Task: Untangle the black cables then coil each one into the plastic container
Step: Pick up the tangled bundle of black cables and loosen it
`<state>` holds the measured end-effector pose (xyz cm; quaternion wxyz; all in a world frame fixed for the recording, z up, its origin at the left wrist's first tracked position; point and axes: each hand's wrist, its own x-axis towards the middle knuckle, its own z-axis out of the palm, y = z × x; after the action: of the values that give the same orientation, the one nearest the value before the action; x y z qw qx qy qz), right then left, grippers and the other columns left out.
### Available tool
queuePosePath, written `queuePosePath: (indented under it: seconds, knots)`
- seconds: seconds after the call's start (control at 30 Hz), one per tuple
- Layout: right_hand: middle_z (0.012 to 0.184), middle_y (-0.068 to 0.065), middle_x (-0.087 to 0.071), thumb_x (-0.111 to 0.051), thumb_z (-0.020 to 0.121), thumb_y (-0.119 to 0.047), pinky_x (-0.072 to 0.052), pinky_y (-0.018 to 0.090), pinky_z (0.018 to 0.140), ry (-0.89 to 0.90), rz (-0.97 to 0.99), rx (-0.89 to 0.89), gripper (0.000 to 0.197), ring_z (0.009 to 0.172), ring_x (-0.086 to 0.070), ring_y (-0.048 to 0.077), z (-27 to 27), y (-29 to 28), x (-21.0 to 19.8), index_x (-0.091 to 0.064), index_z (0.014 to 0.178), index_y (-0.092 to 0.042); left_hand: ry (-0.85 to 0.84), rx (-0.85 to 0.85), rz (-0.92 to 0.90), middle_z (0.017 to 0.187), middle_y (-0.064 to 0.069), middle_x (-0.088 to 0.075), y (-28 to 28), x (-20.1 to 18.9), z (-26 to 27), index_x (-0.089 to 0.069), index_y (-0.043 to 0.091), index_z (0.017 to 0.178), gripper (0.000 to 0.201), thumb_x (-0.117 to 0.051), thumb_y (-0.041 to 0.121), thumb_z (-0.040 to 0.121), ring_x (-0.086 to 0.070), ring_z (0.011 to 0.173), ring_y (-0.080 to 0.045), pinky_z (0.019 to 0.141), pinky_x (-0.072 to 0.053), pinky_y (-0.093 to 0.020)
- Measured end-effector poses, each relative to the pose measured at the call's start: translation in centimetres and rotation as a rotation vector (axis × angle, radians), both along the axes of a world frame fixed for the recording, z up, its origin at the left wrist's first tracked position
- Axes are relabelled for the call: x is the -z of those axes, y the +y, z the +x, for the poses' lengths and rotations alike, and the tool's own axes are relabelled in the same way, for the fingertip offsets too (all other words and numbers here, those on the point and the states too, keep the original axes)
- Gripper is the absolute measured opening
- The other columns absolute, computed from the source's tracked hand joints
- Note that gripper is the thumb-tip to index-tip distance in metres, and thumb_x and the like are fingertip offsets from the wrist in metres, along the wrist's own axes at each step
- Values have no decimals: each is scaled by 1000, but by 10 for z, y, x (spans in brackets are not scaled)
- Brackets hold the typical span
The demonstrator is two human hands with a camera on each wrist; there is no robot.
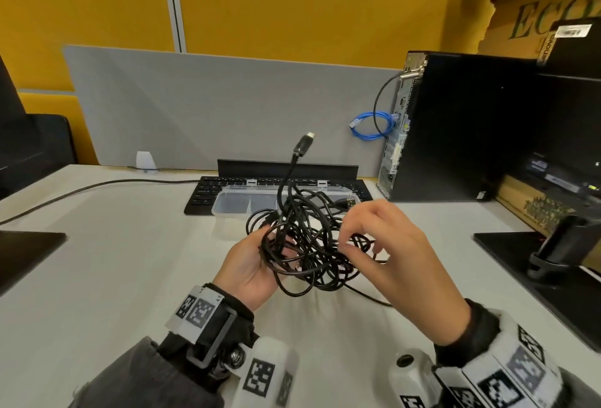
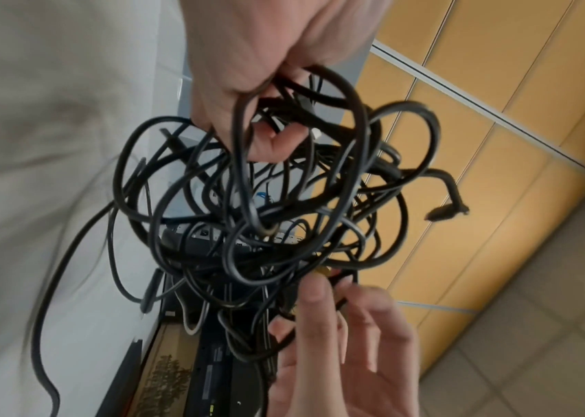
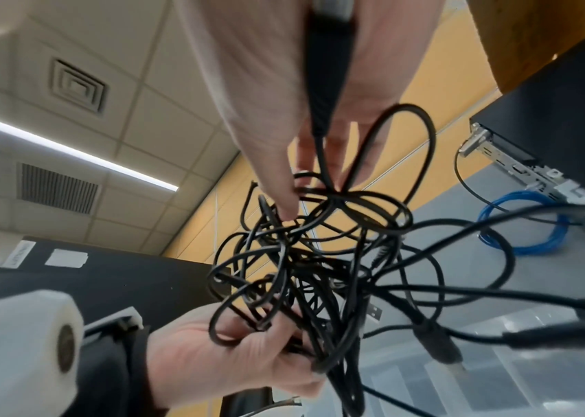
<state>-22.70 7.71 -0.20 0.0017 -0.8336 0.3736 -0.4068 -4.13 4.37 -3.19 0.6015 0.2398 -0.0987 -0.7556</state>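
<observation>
A tangle of black cables (image 1: 305, 245) hangs just above the white table between my two hands. My left hand (image 1: 273, 255) is palm up under its left side, fingers curled round several strands (image 2: 266, 211). At the tangle's right side my right hand (image 1: 346, 245) pinches a strand with its fingertips. One connector (image 1: 304, 144) sticks straight up out of the tangle. In the right wrist view a black plug (image 3: 327, 70) lies along my right palm above the tangle (image 3: 319, 268). The clear plastic container (image 1: 227, 202) sits open just behind the cables, partly hidden by them.
The container rests on the front of a black keyboard (image 1: 208, 189). A black PC tower (image 1: 455, 128) with a blue cable (image 1: 370, 126) stands at the back right. Monitor bases lie at the left (image 1: 26, 251) and right (image 1: 536, 264). A thin cable (image 1: 81, 189) crosses the table's left.
</observation>
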Motion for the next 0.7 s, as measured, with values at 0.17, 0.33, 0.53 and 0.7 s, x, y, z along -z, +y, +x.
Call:
queuePosePath:
  seconds: [0.17, 0.33, 0.53, 0.7]
  knots:
    - [101, -12, -54, -51, 85, -39, -43, 29, 77, 130, -32, 206, 21, 91, -43, 8, 4, 0, 2, -64, 97, -28, 6, -29, 31, 70, -12, -51, -2, 0, -2, -52, 0, 79, 24, -32, -4, 91, -50, 56, -14, 54, -49, -20]
    - [99, -17, -54, -40, 82, -60, -24, 28, 77, 100, 10, 270, 38, 95, -40, 6, 12, -4, -1, -66, 90, -33, -64, -1, 17, 74, -12, -53, 2, -4, -4, -53, 1, 81, 21, -35, 1, 92, -47, 65, -16, 61, -47, -23]
    - [87, -15, -52, -50, 81, -49, -33, 30, 88, -87, 341, 128, 19, 92, -46, 5, 5, -20, -18, -54, 69, -35, -562, 189, -42, 82, -12, -63, 15, -20, 11, -65, 8, 84, 30, -46, 29, 94, -58, 75, -23, 69, -52, -38]
    - [83, 10, -49, -57, 89, -34, -32, 13, 63, -68, 564, 6, 27, 62, -40, -2, -15, -34, -36, -56, 74, -11, -1462, 128, -250, 111, 0, -60, 10, -18, 31, -53, 19, 106, 51, -44, 65, 83, -57, 104, -16, 86, -49, -36]
